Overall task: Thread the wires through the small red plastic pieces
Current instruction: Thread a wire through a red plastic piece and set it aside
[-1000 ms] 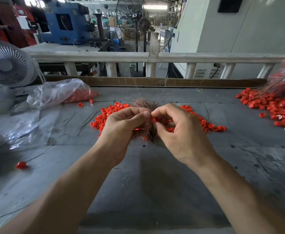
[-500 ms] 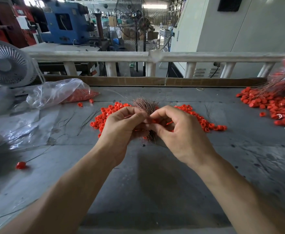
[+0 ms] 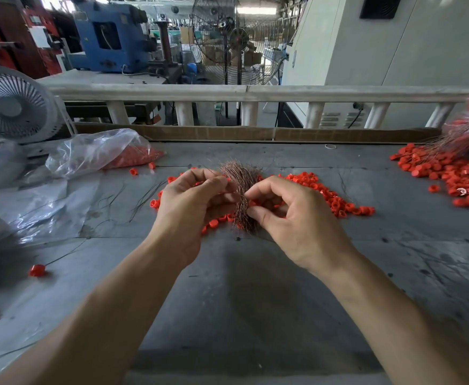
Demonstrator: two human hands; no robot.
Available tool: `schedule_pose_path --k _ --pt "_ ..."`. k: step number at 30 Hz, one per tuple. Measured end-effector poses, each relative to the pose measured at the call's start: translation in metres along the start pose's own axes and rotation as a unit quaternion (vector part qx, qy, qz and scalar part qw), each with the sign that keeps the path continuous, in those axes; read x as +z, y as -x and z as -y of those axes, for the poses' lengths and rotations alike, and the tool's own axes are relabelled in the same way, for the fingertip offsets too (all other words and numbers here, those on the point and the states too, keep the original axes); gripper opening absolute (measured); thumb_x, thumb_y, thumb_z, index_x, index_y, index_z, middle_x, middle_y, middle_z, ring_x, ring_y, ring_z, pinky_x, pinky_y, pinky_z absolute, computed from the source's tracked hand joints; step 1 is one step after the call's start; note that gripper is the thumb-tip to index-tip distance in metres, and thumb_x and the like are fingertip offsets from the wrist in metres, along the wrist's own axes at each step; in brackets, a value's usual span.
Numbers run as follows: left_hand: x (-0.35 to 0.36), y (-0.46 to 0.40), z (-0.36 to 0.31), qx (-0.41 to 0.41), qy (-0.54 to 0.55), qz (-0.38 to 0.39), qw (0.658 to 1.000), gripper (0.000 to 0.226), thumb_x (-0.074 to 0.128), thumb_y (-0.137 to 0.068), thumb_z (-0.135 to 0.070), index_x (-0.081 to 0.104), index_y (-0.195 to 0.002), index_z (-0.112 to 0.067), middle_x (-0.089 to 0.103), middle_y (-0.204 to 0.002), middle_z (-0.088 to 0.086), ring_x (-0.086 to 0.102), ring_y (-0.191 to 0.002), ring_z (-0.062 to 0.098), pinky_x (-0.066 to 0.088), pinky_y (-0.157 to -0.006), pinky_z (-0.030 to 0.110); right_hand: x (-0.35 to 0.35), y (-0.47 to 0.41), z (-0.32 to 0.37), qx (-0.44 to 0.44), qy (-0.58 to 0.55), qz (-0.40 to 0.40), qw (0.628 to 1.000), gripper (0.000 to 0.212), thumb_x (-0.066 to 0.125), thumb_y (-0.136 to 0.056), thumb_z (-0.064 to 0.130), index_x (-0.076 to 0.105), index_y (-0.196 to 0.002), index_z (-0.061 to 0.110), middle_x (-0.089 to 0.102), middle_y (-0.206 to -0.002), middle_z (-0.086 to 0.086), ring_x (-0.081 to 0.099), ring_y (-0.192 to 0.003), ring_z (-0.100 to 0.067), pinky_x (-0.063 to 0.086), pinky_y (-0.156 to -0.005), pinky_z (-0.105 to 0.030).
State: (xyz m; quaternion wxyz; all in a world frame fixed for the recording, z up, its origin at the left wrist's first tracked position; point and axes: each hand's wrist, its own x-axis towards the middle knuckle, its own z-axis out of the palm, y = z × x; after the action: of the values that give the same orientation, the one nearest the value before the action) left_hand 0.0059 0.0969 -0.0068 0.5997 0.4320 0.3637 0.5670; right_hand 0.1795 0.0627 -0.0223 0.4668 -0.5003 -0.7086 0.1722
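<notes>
Both hands' fingers [image 3: 251, 194] pinch the wire bundle [image 3: 243, 190] between them.

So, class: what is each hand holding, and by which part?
Both the left hand and right hand pinch the bundle of thin copper-brown wires at mid-length. Whether either holds a red piece cannot be told.

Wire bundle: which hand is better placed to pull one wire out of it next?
Probably the right hand. Its thumb and forefinger already pinch at the wire bundle, so its grip sits on the strands. The left hand has curled fingers beside the bundle and seems only to steady it.
</notes>
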Motion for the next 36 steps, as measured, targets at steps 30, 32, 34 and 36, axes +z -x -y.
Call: schedule_pose_path --k 30,32,34,36 --pt "-0.010 -0.007 -0.001 0.016 -0.125 -0.048 0.991 0.010 0.061 -0.099 -0.007 0.070 -0.096 -0.009 0.075 -0.083 0.009 0.068 -0.070 0.020 0.058 -0.065 0.032 -0.108 -0.011 -0.081 0.355 0.250 -0.188 0.881 0.016 0.085 -0.078 0.029 0.070 -0.078 0.026 0.074 -0.085 -0.004 0.069 -0.077 -0.029 0.054 -0.076 -0.036" --pt "-0.010 -0.007 0.000 0.016 -0.139 -0.048 0.989 0.010 0.062 -0.099 -0.008 0.071 -0.094 -0.010 0.076 -0.084 0.009 0.069 -0.070 0.019 0.058 -0.065 0.032 -0.108 -0.011 -0.083 0.372 0.250 -0.177 0.876 0.018 0.085 -0.079 0.029 0.068 -0.074 0.025 0.072 -0.079 -0.002 0.067 -0.074 -0.028 0.052 -0.073 -0.034" --pt "-0.011 -0.008 0.000 0.017 -0.148 -0.047 0.988 0.009 0.062 -0.099 -0.009 0.071 -0.095 -0.010 0.076 -0.083 0.008 0.069 -0.068 0.017 0.058 -0.065 0.031 -0.108 -0.011 -0.086 0.383 0.259 -0.165 0.871 0.021 0.085 -0.079 0.028 0.066 -0.070 0.026 0.072 -0.080 -0.003 0.066 -0.075 -0.026 0.048 -0.072 -0.032" --pt "-0.011 -0.008 0.001 0.018 -0.154 -0.048 0.987 0.008 0.063 -0.098 -0.010 0.071 -0.095 -0.009 0.076 -0.081 0.008 0.068 -0.067 0.017 0.058 -0.064 0.032 -0.109 -0.012 -0.087 0.392 0.266 -0.158 0.866 0.024 0.085 -0.080 0.027 0.064 -0.067 0.026 0.071 -0.078 -0.002 0.063 -0.073 -0.025 0.047 -0.073 -0.031"
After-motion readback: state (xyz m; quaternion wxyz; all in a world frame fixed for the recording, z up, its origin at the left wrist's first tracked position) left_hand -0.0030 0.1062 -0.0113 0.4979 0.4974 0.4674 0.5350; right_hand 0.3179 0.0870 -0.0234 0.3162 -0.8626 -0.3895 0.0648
